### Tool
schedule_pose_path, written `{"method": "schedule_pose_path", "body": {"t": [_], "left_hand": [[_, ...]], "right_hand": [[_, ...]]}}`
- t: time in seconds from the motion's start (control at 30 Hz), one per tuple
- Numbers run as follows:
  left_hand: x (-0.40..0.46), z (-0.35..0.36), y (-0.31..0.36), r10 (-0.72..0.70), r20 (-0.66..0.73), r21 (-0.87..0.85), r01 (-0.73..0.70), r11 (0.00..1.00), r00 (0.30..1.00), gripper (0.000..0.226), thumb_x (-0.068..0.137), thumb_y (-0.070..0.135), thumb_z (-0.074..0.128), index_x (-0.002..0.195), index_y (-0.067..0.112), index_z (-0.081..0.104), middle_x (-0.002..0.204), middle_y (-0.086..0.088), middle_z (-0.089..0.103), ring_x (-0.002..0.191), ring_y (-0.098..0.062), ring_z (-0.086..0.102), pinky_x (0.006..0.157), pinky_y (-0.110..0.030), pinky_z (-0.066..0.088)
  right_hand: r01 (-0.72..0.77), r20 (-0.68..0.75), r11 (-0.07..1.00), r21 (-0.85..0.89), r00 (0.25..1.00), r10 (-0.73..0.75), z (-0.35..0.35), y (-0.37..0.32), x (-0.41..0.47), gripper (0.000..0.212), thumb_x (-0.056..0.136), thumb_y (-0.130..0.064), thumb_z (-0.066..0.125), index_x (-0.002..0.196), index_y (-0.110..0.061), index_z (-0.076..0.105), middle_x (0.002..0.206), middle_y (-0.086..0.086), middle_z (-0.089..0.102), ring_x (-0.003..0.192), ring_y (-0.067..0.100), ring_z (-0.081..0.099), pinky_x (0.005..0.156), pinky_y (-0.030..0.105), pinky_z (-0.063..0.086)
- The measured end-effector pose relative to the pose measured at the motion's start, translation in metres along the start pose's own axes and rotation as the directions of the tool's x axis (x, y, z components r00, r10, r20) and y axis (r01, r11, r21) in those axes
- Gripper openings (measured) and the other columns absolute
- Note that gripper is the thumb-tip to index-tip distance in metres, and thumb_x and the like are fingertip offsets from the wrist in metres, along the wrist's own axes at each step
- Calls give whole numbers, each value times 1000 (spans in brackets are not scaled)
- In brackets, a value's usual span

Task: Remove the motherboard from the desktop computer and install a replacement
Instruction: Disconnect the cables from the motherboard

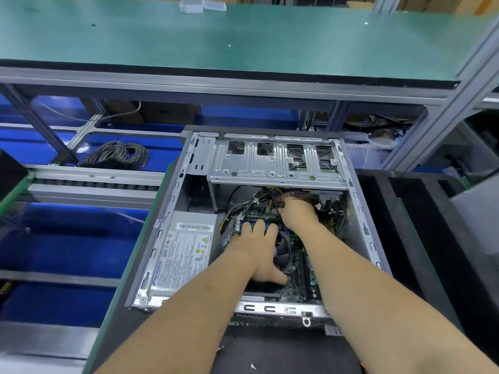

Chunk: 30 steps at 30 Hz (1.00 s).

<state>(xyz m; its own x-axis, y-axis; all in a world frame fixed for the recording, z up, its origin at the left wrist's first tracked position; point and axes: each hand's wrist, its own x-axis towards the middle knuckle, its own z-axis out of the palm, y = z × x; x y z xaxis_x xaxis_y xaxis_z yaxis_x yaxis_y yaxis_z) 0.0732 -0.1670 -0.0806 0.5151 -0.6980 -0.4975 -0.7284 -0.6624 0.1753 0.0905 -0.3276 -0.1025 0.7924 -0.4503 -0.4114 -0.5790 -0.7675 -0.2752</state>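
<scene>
Grey sheet metal frames the open desktop computer case [361,211], which lies on its side on the dark desk [283,349] with its interior facing up. Inside, the green motherboard [298,268] sits flat on the case floor, in the right-hand half, still in place among its cables. The left hand [260,251] lies on it with fingers straight and spread, the fingertips reaching the blue and black memory slots [266,225] and the thumb stretched out toward the near edge of the board; the palm partly covers the round black cooling fan [283,255]. The right hand [295,211] reaches deeper, just under the silver perforated drive cage [272,163], and its curled fingers pinch a black cable [275,201] from the bundle of black, white and yellow wires [248,203] that runs across the far end of the board. To the left of the board, the silver box-shaped power supply with a white printed label [183,255] fills the near left corner of the case. Beyond the case, a coil of grey wire [118,155] rests on a blue surface, and a green-topped shelf [216,36] spans the frame overhead.
</scene>
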Motion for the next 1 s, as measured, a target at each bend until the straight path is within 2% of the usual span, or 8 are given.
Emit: {"method": "schedule_pose_path", "body": {"t": [0.1,0.27,0.4,0.63,0.73,0.8,0.93,1.0], "left_hand": [[-1,-1,1,-2,3,5,2,1000,1000,103,71,70,70,144,18,19,142,-9,25,131,-38,24,103,-53,40],[-3,-2,1,0,-4,-1,0,1000,1000,101,71,69,71,142,17,21,140,-9,26,130,-37,26,102,-53,41],[-4,-3,1,0,-2,1,0,1000,1000,102,71,69,70,144,17,20,141,-8,25,131,-37,25,102,-53,41],[-3,-2,1,-4,-3,8,4,1000,1000,104,71,70,70,145,19,18,142,-9,25,131,-37,25,100,-53,42],[-1,-2,1,-8,0,3,8,1000,1000,102,70,70,70,143,20,20,140,-8,26,131,-36,26,96,-53,42],[-1,-2,1,-7,-4,3,7,1000,1000,101,69,70,71,142,21,21,139,-8,27,130,-36,26,94,-52,42],[-2,-2,1,-10,-7,-5,10,1000,1000,102,69,70,71,142,20,21,141,-7,27,131,-36,26,95,-54,43],[-2,-2,1,-13,-3,-8,13,1000,1000,102,70,69,71,144,20,20,143,-8,26,133,-37,25,97,-54,42]], "right_hand": [[31,-7,999,-29,999,-31,2,0,0,29,103,-26,49,126,-9,51,100,13,59,85,29,53,70,31,46],[65,-56,998,-11,996,-66,7,5,-1,10,103,-25,46,102,-15,48,99,13,58,82,29,49,69,32,41],[84,-74,996,3,994,-84,10,6,2,20,102,-21,47,118,-10,51,101,13,56,82,28,48,70,31,41],[89,-96,995,52,992,-83,11,5,1,27,103,-20,44,126,-8,51,111,20,62,90,33,56,75,35,47],[59,-85,998,-20,995,-60,6,1,2,49,105,-17,34,154,-17,25,117,20,64,100,35,63,74,37,49],[57,-71,998,10,996,-56,3,0,2,53,106,-22,33,157,-22,16,114,20,65,99,35,63,72,36,47],[23,-147,998,-61,989,-32,4,-3,-4,44,106,-30,34,148,-15,34,111,19,65,96,35,62,67,33,44],[-9,-223,988,-156,975,-27,6,-4,-5,38,105,-26,39,139,-9,45,104,16,66,81,31,60,58,29,41]]}}
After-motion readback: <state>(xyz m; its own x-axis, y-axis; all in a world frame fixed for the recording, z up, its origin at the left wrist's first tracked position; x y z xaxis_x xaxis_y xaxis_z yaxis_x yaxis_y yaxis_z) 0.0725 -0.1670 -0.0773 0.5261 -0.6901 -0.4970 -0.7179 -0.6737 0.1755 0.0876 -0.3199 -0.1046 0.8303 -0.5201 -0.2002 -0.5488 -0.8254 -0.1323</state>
